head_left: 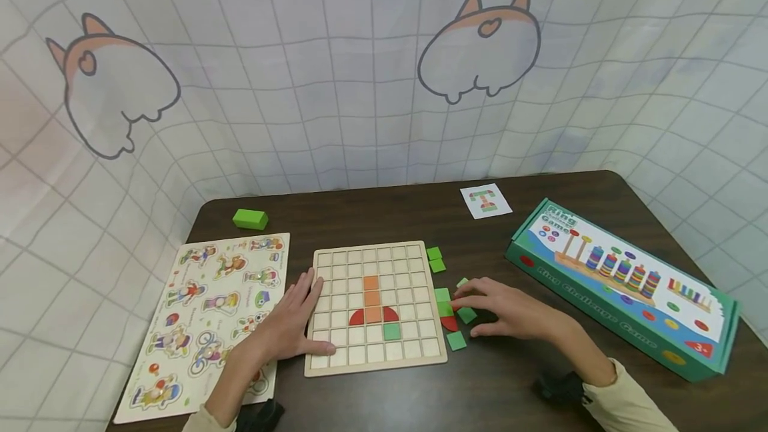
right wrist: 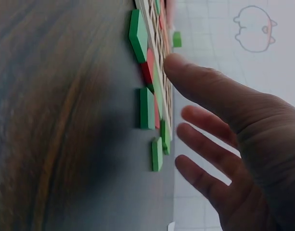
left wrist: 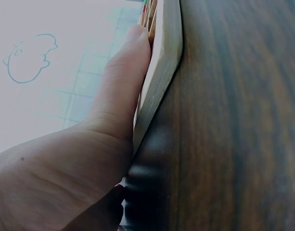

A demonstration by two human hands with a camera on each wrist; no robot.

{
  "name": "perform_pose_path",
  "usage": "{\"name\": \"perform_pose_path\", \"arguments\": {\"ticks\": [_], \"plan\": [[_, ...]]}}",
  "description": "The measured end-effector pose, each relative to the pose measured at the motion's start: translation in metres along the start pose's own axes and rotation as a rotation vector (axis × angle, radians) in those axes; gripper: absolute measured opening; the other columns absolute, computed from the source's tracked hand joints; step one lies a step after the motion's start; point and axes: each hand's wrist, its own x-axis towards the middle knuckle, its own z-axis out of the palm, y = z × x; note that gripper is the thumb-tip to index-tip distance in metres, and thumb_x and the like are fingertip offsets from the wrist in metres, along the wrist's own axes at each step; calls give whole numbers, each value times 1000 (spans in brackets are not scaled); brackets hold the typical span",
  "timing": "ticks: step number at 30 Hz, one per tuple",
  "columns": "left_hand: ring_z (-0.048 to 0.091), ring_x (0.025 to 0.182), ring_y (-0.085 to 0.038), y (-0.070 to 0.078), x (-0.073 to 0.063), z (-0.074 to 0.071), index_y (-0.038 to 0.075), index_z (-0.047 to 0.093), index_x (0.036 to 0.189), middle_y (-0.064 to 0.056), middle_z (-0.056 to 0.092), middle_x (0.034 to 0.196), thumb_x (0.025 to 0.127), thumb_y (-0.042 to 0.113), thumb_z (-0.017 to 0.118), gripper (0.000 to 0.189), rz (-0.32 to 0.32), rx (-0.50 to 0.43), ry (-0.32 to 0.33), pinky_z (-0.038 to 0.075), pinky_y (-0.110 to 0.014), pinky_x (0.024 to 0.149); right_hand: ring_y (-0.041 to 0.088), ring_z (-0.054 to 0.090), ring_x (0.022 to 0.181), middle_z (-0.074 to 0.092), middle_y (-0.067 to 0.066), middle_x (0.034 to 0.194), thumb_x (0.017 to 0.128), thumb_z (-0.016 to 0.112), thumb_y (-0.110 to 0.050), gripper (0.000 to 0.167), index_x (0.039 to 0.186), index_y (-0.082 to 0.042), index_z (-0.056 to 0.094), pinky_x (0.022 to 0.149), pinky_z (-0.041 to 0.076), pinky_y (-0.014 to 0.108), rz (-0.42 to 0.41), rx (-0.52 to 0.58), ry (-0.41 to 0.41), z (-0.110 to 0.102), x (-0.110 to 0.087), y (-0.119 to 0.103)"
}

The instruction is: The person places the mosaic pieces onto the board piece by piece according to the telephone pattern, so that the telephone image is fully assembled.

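A wooden grid board (head_left: 377, 371) lies on the dark table. In its cells sit a column of orange square tiles (head_left: 372, 299), a red curved piece (head_left: 357, 317) on either side of the column's base, and one green square tile (head_left: 392, 331) lower right. My left hand (head_left: 282, 325) rests along the board's left edge, fingers stretched out, thumb over the near left corner. Off the right edge, my right hand (head_left: 510, 311) hovers with fingers apart above loose green tiles (head_left: 457, 341) and red pieces (head_left: 450, 323). The right wrist view shows nothing between its thumb (right wrist: 200, 79) and fingers.
At the left lies a picture puzzle board (head_left: 198, 325) with cartoon figures, a bright green block (head_left: 250, 219) behind it. A white pattern card (head_left: 504, 207) is at the back, and a green ring game box (head_left: 624, 345) stands to the right. Two green tiles (head_left: 437, 264) lie farther back.
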Motion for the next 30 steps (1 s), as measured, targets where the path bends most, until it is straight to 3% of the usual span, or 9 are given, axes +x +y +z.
{"name": "perform_pose_path", "arguments": {"ticks": [8, 13, 20, 30], "plan": [[7, 152, -38, 0, 1, 0, 4, 14, 156, -19, 2, 164, 66, 76, 69, 127, -12, 10, 4, 17, -54, 122, 8, 55, 97, 59, -6, 112, 89, 70, -32, 30, 117, -20, 70, 83, 54, 29, 44, 36, -88, -5, -2, 7], [7, 152, -37, 0, 2, 1, 4, 14, 156, -18, 2, 164, 66, 76, 70, 128, -17, 12, -3, 17, -53, 122, 5, 55, 93, 58, -4, 110, 91, 68, -25, 19, 107, -18, 75, 82, 54, 27, 29, 90, -118, -5, -2, 8], [5, 152, -37, -2, 2, 4, 5, 12, 156, -18, 0, 164, 67, 77, 68, 128, -15, 2, -15, 16, -53, 122, 6, 57, 91, 60, 0, 107, 88, 71, -13, 9, 93, -19, 74, 79, 55, 25, -27, 123, -93, -4, -3, 9], [6, 152, -37, -2, 1, 2, 4, 14, 156, -19, 1, 164, 66, 76, 69, 127, -10, 16, -7, 16, -53, 122, 2, 55, 84, 63, -6, 104, 86, 73, -16, 12, 92, -26, 73, 71, 52, 23, -78, -11, -37, 0, -4, 13]]}}
